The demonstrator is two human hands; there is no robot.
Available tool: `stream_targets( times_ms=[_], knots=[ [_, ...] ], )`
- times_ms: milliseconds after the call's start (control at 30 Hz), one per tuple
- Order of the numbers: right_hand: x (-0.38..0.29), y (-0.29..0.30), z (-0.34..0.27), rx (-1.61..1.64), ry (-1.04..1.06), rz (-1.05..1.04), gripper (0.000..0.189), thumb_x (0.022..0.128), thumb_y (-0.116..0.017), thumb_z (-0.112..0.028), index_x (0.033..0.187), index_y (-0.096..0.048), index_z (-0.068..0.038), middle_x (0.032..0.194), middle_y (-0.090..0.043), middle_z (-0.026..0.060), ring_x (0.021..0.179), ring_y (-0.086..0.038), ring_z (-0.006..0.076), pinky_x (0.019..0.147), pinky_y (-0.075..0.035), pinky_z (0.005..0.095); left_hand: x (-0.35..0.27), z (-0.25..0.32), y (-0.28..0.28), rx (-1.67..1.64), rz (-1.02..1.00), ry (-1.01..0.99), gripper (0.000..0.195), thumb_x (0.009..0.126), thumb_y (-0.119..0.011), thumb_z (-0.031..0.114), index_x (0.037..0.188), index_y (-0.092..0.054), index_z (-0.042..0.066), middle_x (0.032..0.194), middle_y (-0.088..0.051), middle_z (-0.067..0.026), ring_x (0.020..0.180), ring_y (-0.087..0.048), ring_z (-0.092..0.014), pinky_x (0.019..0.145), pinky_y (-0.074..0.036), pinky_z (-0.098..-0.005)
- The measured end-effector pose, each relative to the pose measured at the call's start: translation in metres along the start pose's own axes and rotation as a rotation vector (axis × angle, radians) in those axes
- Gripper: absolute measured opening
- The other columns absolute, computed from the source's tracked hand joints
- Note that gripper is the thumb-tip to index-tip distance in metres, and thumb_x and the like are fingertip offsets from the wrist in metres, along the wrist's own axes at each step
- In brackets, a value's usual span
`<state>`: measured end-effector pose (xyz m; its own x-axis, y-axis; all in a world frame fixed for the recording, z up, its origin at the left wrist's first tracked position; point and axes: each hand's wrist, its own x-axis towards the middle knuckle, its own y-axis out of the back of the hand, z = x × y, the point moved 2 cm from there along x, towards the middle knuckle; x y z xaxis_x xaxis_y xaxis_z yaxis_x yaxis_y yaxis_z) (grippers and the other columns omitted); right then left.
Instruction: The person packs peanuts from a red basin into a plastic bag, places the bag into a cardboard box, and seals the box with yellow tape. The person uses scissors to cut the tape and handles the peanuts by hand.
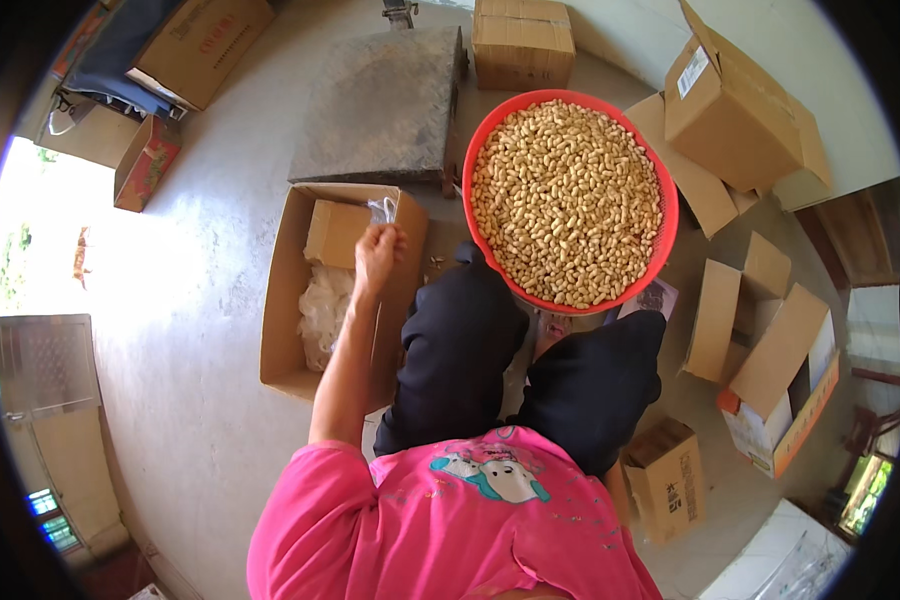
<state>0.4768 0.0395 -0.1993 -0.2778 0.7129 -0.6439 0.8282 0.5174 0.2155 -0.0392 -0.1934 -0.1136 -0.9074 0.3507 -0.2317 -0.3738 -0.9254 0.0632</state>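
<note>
My left hand, its fingers closed, is over the right side of an open cardboard box. At its fingertips shows a clear plastic bag with white handles; whether the fingers grip it I cannot tell. The box also holds a smaller cardboard piece and crumpled translucent plastic bags. In front of my knees stands a round red plastic basket full of unshelled peanuts. My right hand is out of view; only part of that forearm shows beside my right thigh.
A worn metal platform scale stands beyond the box. A closed carton is behind the basket. Open cartons lie to the right, and a small carton is near my right hip. A doorway is at the far left.
</note>
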Motion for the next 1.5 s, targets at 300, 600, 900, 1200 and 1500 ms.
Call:
stream_targets(
  times_ms=[300, 600, 900, 1200, 1500],
  knots=[
    [-0.006, -0.005, -0.011, -0.008, -0.025, -0.037, 0.033, 0.096, -0.053, -0.028, 0.114, -0.058, -0.001, 0.086, -0.062, 0.0067, 0.079, -0.059, 0.0169, 0.072, -0.046, 0.0289, 0.080, -0.083, 0.065, 0.791, 0.455, -0.063, 0.046, 0.082, -0.065, 0.026, 0.122, -0.055, 0.005, 0.116, -0.059, -0.0194, 0.108, -0.056, -0.031, 0.089, -0.049, -0.0450],
    [-0.012, -0.001, -0.021, -0.003, -0.036, -0.012, 0.034, 0.096, -0.052, -0.029, 0.115, -0.058, -0.001, 0.087, -0.063, 0.0066, 0.080, -0.059, 0.0173, 0.074, -0.046, 0.0288, 0.061, -0.050, 0.111, 0.857, 0.738, 0.453, 0.076, 0.075, -0.078, 0.035, 0.139, -0.043, 0.012, 0.134, -0.052, -0.0145, 0.124, -0.049, -0.032, 0.100, -0.039, -0.0545],
    [-0.011, -0.014, -0.039, 0.033, -0.025, -0.046, 0.036, 0.096, -0.052, -0.031, 0.115, -0.057, 0.000, 0.087, -0.063, 0.0066, 0.081, -0.059, 0.0177, 0.075, -0.046, 0.0287, 0.043, -0.004, 0.174, 0.180, 0.482, -0.170, 0.033, 0.085, -0.067, 0.019, 0.106, -0.062, -0.006, 0.094, -0.068, -0.0101, 0.082, -0.060, -0.016, 0.071, -0.049, -0.0300],
    [-0.004, -0.039, -0.097, 0.135, 0.048, -0.115, 0.038, 0.097, -0.051, -0.032, 0.116, -0.057, 0.000, 0.088, -0.063, 0.0065, 0.083, -0.060, 0.0182, 0.076, -0.046, 0.0286, 0.010, 0.143, 0.054, 0.116, 0.030, -0.364, 0.034, 0.092, -0.065, 0.017, 0.120, -0.057, -0.002, 0.099, -0.067, -0.0071, 0.086, -0.060, -0.013, 0.075, -0.049, -0.0282],
    [0.011, -0.063, -0.238, 0.307, 0.227, -0.209, 0.039, 0.097, -0.050, -0.033, 0.116, -0.057, 0.000, 0.089, -0.063, 0.0064, 0.084, -0.060, 0.0186, 0.078, -0.046, 0.0285, -0.003, 0.177, -0.155, 0.608, -0.847, -0.990, 0.030, 0.082, -0.070, 0.008, 0.109, -0.061, 0.000, 0.097, -0.062, -0.0155, 0.091, -0.060, -0.032, 0.080, -0.049, -0.0389]
  ],
)
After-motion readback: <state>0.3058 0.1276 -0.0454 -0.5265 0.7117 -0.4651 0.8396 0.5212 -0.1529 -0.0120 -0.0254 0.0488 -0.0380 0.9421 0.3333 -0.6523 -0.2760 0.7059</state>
